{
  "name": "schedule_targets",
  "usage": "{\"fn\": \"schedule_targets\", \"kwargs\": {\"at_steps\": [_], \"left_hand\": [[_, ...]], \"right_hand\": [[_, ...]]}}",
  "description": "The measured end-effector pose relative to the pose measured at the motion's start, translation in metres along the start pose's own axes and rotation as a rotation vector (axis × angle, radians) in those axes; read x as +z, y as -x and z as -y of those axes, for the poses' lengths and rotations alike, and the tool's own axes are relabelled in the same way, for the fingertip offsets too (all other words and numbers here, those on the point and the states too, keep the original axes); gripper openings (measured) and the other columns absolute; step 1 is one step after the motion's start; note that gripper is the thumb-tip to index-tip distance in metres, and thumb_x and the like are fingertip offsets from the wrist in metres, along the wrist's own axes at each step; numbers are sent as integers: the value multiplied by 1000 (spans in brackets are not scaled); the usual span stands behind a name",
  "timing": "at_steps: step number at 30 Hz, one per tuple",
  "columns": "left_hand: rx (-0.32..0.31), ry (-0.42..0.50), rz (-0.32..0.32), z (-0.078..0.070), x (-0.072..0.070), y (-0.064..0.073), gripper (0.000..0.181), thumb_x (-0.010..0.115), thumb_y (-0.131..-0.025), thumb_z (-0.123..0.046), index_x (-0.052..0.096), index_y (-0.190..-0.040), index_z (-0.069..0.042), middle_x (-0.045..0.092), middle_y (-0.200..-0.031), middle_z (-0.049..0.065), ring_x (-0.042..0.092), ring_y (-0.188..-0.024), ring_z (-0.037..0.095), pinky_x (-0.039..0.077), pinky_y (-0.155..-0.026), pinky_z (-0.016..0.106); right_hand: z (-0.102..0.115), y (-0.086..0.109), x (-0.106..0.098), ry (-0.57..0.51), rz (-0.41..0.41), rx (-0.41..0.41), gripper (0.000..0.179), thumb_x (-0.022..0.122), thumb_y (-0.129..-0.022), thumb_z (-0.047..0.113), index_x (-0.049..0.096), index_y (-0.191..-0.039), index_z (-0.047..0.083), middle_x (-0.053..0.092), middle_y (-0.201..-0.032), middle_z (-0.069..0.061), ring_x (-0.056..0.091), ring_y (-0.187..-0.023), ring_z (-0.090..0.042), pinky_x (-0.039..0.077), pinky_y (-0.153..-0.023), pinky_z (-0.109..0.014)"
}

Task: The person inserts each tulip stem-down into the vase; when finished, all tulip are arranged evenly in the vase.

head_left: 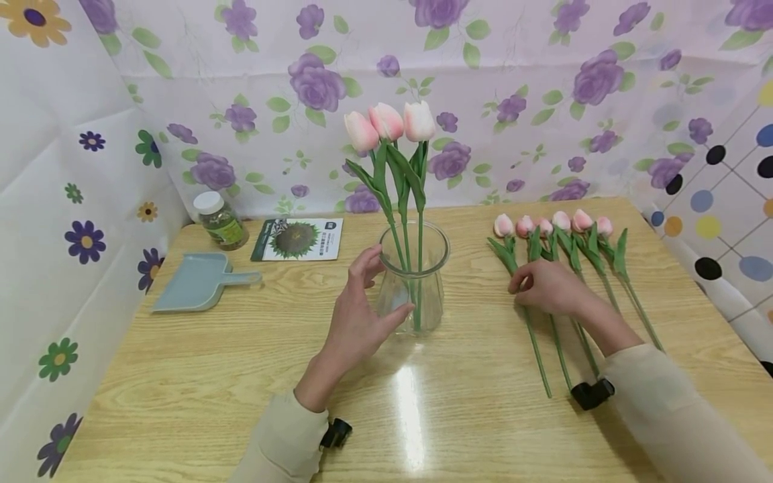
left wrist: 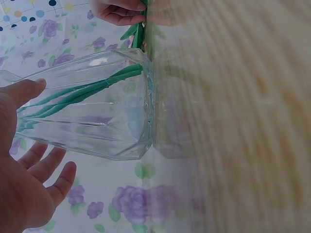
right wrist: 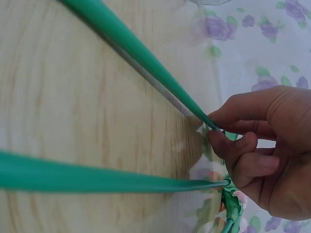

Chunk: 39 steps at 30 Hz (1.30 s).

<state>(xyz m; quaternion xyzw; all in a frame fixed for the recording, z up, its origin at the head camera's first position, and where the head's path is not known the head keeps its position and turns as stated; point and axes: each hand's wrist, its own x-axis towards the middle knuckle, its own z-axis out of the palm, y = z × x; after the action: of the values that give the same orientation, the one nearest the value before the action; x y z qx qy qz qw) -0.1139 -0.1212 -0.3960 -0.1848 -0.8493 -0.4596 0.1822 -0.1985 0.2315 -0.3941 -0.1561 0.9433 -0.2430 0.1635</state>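
Note:
A clear glass vase [head_left: 431,295] stands upright on the table, holding 3 pink-and-white artificial tulips [head_left: 386,122]. My left hand [head_left: 356,315] curves around the vase's left side, thumb across its front and fingertips near the rim. Through the glass in the left wrist view, the green stems [left wrist: 87,90] show inside. On the right, my right hand [head_left: 552,287] pinches the stem [right wrist: 170,82] of the leftmost tulip [head_left: 503,226] in a row lying on the table. Thumb and index finger meet on that stem in the right wrist view.
Several more tulips [head_left: 582,221] lie side by side to the right. At the left are a light blue dustpan [head_left: 193,282], a white-lidded jar [head_left: 222,225] and a sunflower seed packet [head_left: 298,239]. Flower-printed sheeting [head_left: 253,60] lines the table's back.

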Motion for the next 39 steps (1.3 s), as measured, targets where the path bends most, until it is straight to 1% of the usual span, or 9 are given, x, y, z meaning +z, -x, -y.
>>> {"fn": "schedule_targets", "kwargs": {"at_steps": [5,9,13,17,20,24,29,33,39], "left_hand": [[7,-1,-2,0,0,0,106,93,-80,-11,22,-157,-18,60,-144,20,63,-134,35,55,-104,53],[9,-6,-5,0,0,0,106,93,-80,-11,22,-157,-18,61,-143,20,64,-134,35,55,-104,53],[12,-8,-10,-2,-2,0,106,94,-79,-11,22,-157,-18,62,-142,20,64,-133,35,55,-104,53],[7,4,-9,-3,-2,-1,106,94,-79,-10,22,-157,-18,61,-142,20,64,-133,36,55,-104,54],[-7,17,1,-3,-2,-1,106,93,-79,-10,22,-157,-18,61,-142,20,63,-133,36,54,-104,54],[-17,27,11,-3,-2,0,106,93,-79,-9,22,-157,-18,60,-142,20,62,-134,36,54,-105,55],[-4,34,5,-2,0,-1,106,93,-79,-8,23,-157,-17,61,-141,20,62,-133,37,54,-104,58],[1,39,5,-1,1,0,105,93,-79,-8,23,-157,-17,61,-141,21,63,-132,38,54,-103,59],[4,39,0,-1,0,0,105,93,-79,-8,23,-157,-17,61,-140,23,63,-131,39,55,-102,59]], "right_hand": [[1,1,3,-50,0,2,18,68,-97,14,80,-109,13,74,-96,-5,62,-76,-17,49,-65,-33],[3,0,2,-93,2,-29,21,64,-101,13,81,-112,12,77,-106,-7,59,-76,-18,46,-63,-32],[5,-1,0,-166,9,-49,21,64,-103,14,80,-117,9,78,-112,-10,58,-77,-18,46,-60,-31],[8,-2,-1,-249,27,-43,24,67,-103,17,77,-121,6,77,-107,-11,55,-69,-13,47,-57,-30],[9,-1,0,-311,59,-27,28,68,-102,18,74,-126,4,75,-105,-13,50,-61,-12,45,-54,-30],[9,0,1,-354,80,-31,33,67,-102,17,71,-131,2,73,-108,-14,49,-61,-11,44,-54,-29],[11,-1,0,-398,52,-34,33,67,-102,17,70,-132,4,68,-104,-15,43,-56,-10,41,-51,-28],[15,0,-3,-444,25,-23,34,69,-102,19,70,-133,4,66,-106,-15,40,-54,-9,40,-50,-29],[24,3,-8,-566,-39,-20,42,72,-101,23,66,-137,3,65,-108,-11,39,-55,-10,39,-50,-33]]}}
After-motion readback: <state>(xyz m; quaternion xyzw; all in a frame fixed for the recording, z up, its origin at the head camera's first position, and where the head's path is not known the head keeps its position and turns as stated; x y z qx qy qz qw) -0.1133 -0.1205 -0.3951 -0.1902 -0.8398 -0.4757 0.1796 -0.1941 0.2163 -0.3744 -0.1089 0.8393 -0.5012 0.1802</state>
